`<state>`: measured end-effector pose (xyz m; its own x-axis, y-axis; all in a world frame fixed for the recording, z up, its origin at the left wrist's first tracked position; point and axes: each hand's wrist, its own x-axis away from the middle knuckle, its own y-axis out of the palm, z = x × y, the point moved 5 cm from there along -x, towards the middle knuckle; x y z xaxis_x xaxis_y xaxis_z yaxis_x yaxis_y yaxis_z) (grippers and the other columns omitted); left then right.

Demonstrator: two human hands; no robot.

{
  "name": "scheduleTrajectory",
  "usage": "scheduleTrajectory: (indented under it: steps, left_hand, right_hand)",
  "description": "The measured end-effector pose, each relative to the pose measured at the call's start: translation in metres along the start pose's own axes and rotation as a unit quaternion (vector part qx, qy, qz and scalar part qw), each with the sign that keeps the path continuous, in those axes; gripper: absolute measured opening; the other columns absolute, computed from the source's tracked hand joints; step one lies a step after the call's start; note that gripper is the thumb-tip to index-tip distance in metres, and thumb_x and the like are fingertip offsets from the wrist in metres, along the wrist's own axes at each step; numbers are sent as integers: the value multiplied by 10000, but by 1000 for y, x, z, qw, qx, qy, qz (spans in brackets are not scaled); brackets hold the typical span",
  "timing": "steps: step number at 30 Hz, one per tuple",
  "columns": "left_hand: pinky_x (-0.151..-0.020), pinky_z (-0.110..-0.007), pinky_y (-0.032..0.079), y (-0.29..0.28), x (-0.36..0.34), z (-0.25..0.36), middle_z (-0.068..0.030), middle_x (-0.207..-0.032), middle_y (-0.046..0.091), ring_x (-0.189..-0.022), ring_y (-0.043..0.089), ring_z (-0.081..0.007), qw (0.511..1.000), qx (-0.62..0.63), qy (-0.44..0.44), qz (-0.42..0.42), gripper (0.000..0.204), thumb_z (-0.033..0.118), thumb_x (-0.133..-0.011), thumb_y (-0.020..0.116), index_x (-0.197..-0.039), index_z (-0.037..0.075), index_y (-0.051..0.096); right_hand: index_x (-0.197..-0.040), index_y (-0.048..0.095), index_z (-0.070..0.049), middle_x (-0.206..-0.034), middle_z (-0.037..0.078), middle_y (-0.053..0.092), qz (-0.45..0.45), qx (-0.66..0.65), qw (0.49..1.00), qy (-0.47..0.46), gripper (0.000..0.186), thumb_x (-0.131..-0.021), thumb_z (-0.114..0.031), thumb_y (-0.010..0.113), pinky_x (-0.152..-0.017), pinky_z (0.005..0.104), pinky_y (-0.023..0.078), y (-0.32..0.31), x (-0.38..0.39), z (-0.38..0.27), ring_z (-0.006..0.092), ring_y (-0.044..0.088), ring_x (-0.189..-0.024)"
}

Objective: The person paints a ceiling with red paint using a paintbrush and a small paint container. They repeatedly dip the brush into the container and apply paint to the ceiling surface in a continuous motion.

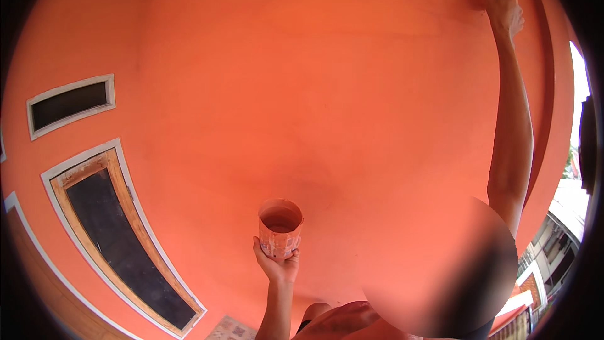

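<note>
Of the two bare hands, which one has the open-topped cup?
The left hand, low in the view, holds the orange-smeared cup by its lower part. The right hand is raised high at the orange wall; its grip is unclear.

Cup (280,239): plastic-looking, outside streaked with paint
Wall (302,94) behind cup: smooth, mostly matt paint
Window frame (122,182) left of cup: wood, patchy finish

The wall (314,101) is orange, the cup (280,240) orange with whitish streaks, the window (126,239) black within tan wood.
</note>
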<state>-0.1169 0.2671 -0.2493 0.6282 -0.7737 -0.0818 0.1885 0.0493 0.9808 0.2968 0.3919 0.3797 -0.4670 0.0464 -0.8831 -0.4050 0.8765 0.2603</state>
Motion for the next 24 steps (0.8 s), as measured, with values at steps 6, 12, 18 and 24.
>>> scheduleTrajectory:
  steps: [6,12,18,24]
  left_hand:
    - [-575,-322,453,5,8,-1,-52,-1097,652,-858,647,-259,1000,12,7,13,592,666,-965,478,-1288,172,530]
    - [-592,-316,533,27,18,3,-57,-1084,643,-835,648,-240,998,35,10,-57,497,584,-996,508,-1283,180,550]
    - [-584,-321,537,42,25,7,-52,-1065,642,-816,642,-232,999,26,-7,-30,490,574,-997,508,-1271,171,555]
    - [-582,-318,531,52,31,9,-46,-1046,646,-799,636,-225,995,32,-74,-64,462,553,-1001,513,-1249,168,568]
  right_hand:
    - [-1174,678,-169,-794,191,689,93,43,953,-284,275,-900,-186,676,-522,450,504,49,86,-148,276,694,-655]
    - [-1287,656,-326,-782,116,729,-67,-186,860,-471,452,-886,-130,586,-591,493,549,80,239,-326,310,721,-686]
    - [-868,765,-99,-803,172,740,-120,-277,909,-286,225,-866,-288,643,-645,514,537,76,193,-276,375,710,-717]
    - [-983,744,-28,-931,116,777,28,-171,984,-44,410,-835,-407,794,-796,411,553,-3,41,-18,290,739,-911]
